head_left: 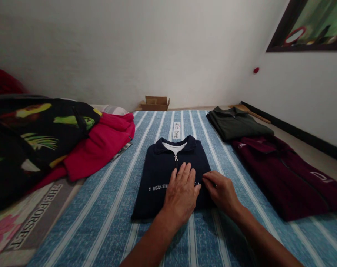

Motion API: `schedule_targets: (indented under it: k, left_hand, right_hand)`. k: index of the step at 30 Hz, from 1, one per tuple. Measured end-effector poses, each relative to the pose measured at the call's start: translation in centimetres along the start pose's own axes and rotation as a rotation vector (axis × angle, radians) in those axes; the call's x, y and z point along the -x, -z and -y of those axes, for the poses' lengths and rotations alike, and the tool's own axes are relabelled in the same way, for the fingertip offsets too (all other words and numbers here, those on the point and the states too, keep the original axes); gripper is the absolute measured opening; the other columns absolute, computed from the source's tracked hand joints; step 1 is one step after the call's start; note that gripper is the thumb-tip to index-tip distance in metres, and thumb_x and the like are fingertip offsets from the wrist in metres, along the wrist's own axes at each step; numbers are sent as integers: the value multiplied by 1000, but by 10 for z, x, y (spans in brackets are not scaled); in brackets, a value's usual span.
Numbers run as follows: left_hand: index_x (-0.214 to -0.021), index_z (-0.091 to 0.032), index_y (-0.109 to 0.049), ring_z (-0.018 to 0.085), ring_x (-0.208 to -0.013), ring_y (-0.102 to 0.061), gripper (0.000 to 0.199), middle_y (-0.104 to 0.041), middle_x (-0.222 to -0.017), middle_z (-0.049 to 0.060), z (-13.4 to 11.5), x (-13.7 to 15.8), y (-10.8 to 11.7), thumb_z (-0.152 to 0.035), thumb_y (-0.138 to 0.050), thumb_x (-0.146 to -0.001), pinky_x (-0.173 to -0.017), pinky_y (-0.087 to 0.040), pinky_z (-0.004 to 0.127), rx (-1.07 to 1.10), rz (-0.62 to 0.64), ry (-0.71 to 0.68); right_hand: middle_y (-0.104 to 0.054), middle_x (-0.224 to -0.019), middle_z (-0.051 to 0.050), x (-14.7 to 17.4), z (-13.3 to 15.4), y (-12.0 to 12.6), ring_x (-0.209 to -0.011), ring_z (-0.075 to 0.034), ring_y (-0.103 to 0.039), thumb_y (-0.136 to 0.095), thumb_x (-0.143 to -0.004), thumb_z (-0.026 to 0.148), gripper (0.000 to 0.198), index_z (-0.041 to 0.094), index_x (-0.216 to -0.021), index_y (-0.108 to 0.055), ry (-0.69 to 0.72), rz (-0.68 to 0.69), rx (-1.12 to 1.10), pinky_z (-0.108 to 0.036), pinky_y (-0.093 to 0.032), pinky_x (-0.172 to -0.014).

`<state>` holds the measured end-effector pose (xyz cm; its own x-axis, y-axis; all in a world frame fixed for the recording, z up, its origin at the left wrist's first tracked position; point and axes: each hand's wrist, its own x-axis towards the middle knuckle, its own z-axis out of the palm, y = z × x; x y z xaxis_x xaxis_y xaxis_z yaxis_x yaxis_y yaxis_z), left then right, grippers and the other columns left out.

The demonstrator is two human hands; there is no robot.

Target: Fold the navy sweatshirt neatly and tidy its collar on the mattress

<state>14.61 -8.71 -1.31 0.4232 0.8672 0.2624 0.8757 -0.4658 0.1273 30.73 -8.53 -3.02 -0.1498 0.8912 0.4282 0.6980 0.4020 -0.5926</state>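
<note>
A navy zip-neck sweatshirt point(154, 170) lies folded in a neat rectangle, its collar pointing away from me. White lettering crosses its chest, and a short silver zip shows at the neck over a pale lining. My left hand point(183, 191) rests flat on the chest with its fingers stretched out, covering part of the lettering. At the right edge of the sweatshirt, my right hand point(220, 189) has its thumb and fingertips pinched together on the fabric. Under it all is a blue striped bedsheet point(110, 207).
On the right lie a folded dark green top point(240, 124) and a maroon zip garment point(290, 174). Piled at the left are a black patterned garment point(40, 129) and a pink one point(102, 144). An open cardboard box point(155, 104) stands by the wall.
</note>
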Motion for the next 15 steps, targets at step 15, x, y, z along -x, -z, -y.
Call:
schedule_targets:
  k: [15]
  left_hand:
    - [-131,-21,-48,26,-136,-29,46,-39,-146,7,2,0,-10,-43,-36,-92,-109,-25,54,27,6,-33]
  right_hand:
    - [-70,-86,-7,-34,-17,-24,-79,-20,-64,-54,-82,28,20,17,-90,-69,-215,-2,-12,-30,-47,-72]
